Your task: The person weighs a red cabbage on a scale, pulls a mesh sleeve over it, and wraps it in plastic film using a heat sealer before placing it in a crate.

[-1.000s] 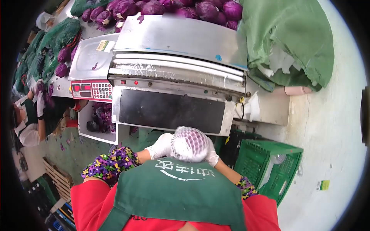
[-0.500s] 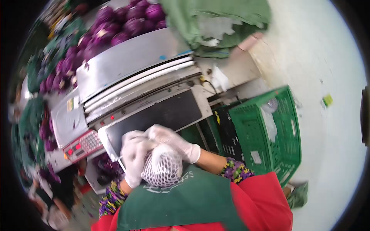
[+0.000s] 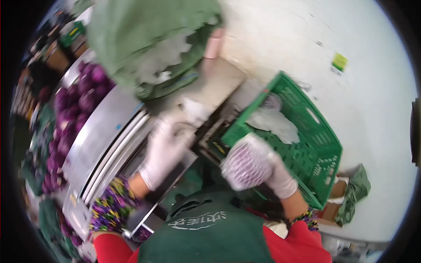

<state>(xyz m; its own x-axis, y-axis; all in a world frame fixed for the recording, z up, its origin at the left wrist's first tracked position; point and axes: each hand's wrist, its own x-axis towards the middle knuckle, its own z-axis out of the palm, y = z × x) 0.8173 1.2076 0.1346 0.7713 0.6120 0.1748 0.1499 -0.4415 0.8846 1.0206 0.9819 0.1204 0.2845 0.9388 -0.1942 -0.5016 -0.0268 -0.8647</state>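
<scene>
In my gloved right hand [image 3: 280, 176] is a round item in white foam netting [image 3: 246, 163], purplish through the mesh, held beside the near left edge of a green crate [image 3: 324, 175]. My gloved left hand [image 3: 165, 147] is raised over the right part of the metal wrapping machine [image 3: 98, 131], near a white scrap [image 3: 193, 109]. Motion blurs its fingers, so what they hold, if anything, cannot be made out. Inside the crate lie clear plastic [image 3: 276, 125] and another netted item [image 3: 272, 101].
Purple cabbages [image 3: 66, 127] are heaped beyond the machine at the left. A large green bag [image 3: 144, 39] with a torn opening stands at the top. A cardboard box [image 3: 337, 197] and green cloth [image 3: 356, 197] lie right of the crate.
The view has turned toward the crate. My hands, together at the netted item before, are now apart. My right hand has carried it to the crate's edge; my left has moved over the machine's end.
</scene>
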